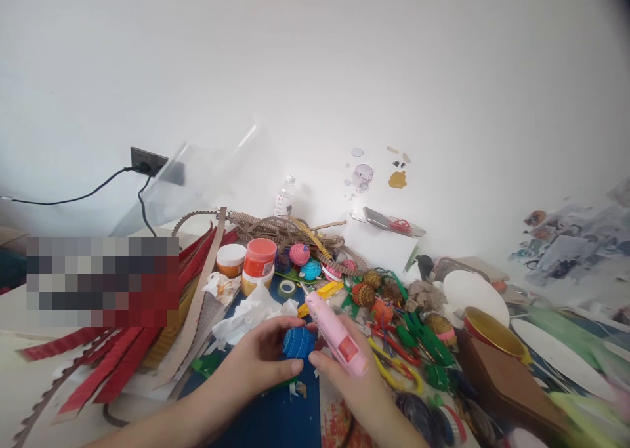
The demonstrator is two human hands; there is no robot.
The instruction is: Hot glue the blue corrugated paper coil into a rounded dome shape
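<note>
A small blue ridged ball (298,343), which looks coiled from corrugated paper strip, sits between the thumb and fingers of my left hand (263,356). The fingers of that hand curl behind the ball. My right hand (347,363) is closed around a pink hot glue gun (335,333), its nozzle pointing up and away to the left. My right thumb reaches to the ball's right side; the other right fingers are mostly hidden behind the gun. Both hands are over a dark blue mat (275,412). Crumpled white tissue (253,317) lies just beyond my left hand.
Red corrugated strips (123,369) spread at the left. Paint jars (260,258), a tape roll (287,288) and coiled paper balls (299,254) stand behind the hands. Yellow-handled scissors (411,376), a brown box (506,382) and white discs (475,297) crowd the right.
</note>
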